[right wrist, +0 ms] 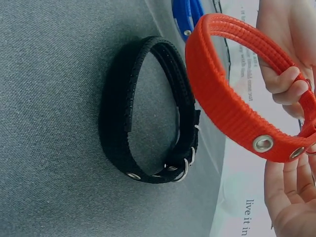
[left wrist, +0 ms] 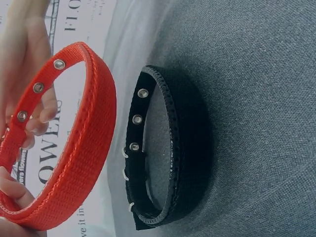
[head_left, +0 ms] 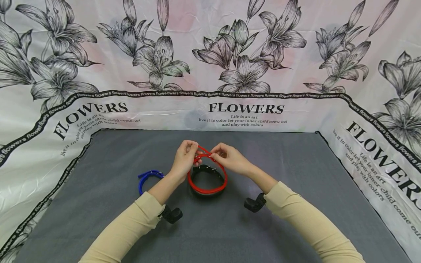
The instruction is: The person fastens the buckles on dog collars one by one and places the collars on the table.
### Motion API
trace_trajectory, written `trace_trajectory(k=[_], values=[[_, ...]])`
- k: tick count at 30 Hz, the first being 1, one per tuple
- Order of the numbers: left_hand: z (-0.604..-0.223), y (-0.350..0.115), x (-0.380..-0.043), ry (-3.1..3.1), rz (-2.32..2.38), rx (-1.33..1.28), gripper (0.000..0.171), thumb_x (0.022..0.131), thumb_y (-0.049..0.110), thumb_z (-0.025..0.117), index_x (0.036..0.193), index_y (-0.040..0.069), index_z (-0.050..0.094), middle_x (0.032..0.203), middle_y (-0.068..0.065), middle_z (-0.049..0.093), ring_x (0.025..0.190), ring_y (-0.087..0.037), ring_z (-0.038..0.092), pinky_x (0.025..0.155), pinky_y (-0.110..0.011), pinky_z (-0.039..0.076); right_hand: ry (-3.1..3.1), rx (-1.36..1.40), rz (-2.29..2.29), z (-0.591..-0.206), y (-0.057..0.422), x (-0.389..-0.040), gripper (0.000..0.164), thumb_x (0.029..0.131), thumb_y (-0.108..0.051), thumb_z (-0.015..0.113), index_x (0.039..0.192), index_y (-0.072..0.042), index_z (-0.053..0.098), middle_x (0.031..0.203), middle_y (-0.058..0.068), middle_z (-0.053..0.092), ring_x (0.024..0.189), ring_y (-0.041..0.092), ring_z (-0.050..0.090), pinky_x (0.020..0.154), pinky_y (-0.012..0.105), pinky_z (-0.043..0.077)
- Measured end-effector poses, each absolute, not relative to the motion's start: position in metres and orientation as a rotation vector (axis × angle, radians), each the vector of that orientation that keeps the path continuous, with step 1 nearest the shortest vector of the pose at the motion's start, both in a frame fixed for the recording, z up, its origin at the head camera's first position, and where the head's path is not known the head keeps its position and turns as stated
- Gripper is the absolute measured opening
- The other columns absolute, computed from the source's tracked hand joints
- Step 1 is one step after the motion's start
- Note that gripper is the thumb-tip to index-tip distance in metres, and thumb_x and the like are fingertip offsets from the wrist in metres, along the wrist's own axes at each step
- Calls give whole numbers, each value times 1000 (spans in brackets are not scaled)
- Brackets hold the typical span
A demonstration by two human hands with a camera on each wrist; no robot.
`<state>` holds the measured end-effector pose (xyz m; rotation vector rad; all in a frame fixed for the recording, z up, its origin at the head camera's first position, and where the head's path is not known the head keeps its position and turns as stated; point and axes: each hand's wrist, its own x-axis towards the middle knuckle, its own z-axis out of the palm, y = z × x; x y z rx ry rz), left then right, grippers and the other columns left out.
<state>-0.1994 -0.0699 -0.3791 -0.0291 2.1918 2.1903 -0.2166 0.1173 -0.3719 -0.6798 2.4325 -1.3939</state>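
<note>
A red collar (head_left: 207, 190) with metal eyelets forms a loop held up between both hands. My left hand (head_left: 185, 157) pinches its strap on the left, near the upper end. On the other side, my right hand (head_left: 231, 157) pinches the strap by the buckle area, thumb and forefinger together. Below the red loop, a black collar (left wrist: 190, 148) stands on its edge on the grey cloth, fastened into a ring, its eyelets and metal rings showing. In the right wrist view the red collar (right wrist: 217, 89) hangs beside the black one, and fingers hide part of its buckle end.
A blue collar (head_left: 142, 182) lies looped on the grey cloth (head_left: 279, 226), left of the black one and partly behind the left forearm. A white flower-printed sheet (head_left: 184, 109) with lettering rises at the back and sides.
</note>
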Motion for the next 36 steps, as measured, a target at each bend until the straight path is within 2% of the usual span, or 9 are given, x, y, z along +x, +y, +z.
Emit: trace_trajectory(k=[3, 6, 11, 15, 21, 23, 28, 32, 36], values=[[-379, -70, -199, 2173, 2205, -45, 20, 99, 22, 41, 111, 7, 47, 100, -14, 59, 60, -19, 59, 60, -28, 50, 2408, -665, -1408, -373, 118, -216, 20, 93, -24, 55, 110, -12, 55, 96, 11, 61, 86, 39, 58, 71, 43, 48], [-379, -70, -199, 2163, 2209, -56, 20, 99, 22, 42, 111, 7, 47, 105, -14, 59, 58, -15, 58, 57, -25, 48, 2397, -650, -1413, -374, 118, -216, 22, 93, -23, 56, 111, -12, 55, 99, 11, 60, 85, 37, 59, 71, 43, 49], [-380, -71, -200, 2154, 2174, -34, 28, 95, 29, 52, 110, 6, 52, 101, -10, 62, 59, -14, 57, 59, -24, 48, 2406, -657, -1410, -373, 116, -217, 23, 93, -21, 56, 113, -9, 55, 100, 15, 60, 76, 24, 60, 69, 44, 49], [-380, -71, -201, 2156, 2154, -12, 24, 91, 24, 59, 107, 6, 54, 94, -7, 62, 59, -12, 56, 60, -26, 48, 2411, -659, -1405, -373, 116, -218, 23, 93, -17, 55, 113, -6, 55, 98, 16, 60, 72, 20, 59, 68, 45, 49], [-380, -71, -202, 2181, 2150, -27, 21, 95, 21, 52, 110, 7, 49, 98, -10, 58, 62, -16, 54, 59, -27, 46, 2392, -641, -1437, -373, 115, -217, 21, 93, -19, 56, 113, -13, 55, 102, 13, 60, 81, 32, 63, 73, 45, 52], [-380, -71, -202, 2196, 2150, -34, 21, 96, 23, 49, 111, 8, 47, 102, -12, 57, 62, -15, 53, 58, -28, 45, 2383, -647, -1448, -373, 115, -217, 22, 93, -19, 55, 114, -13, 55, 103, 14, 59, 83, 33, 63, 76, 50, 51], [-379, -71, -200, 2211, 2171, -27, 20, 99, 23, 43, 111, 7, 44, 110, -15, 55, 62, -13, 52, 56, -27, 43, 2386, -683, -1447, -373, 117, -215, 23, 94, -18, 54, 115, -11, 54, 101, 11, 59, 82, 25, 63, 74, 45, 53], [-379, -70, -199, 2217, 2201, -38, 21, 100, 23, 40, 112, 7, 42, 111, -15, 55, 61, -14, 53, 54, -26, 43, 2391, -686, -1436, -373, 119, -215, 23, 94, -19, 54, 116, -11, 54, 99, 8, 60, 83, 34, 62, 72, 43, 52], [-380, -69, -199, 2233, 2210, -53, 23, 100, 25, 40, 113, 7, 41, 109, -14, 56, 61, -16, 55, 53, -25, 43, 2400, -696, -1416, -373, 122, -215, 23, 94, -20, 54, 116, -13, 54, 98, 8, 60, 83, 38, 60, 70, 46, 49]])
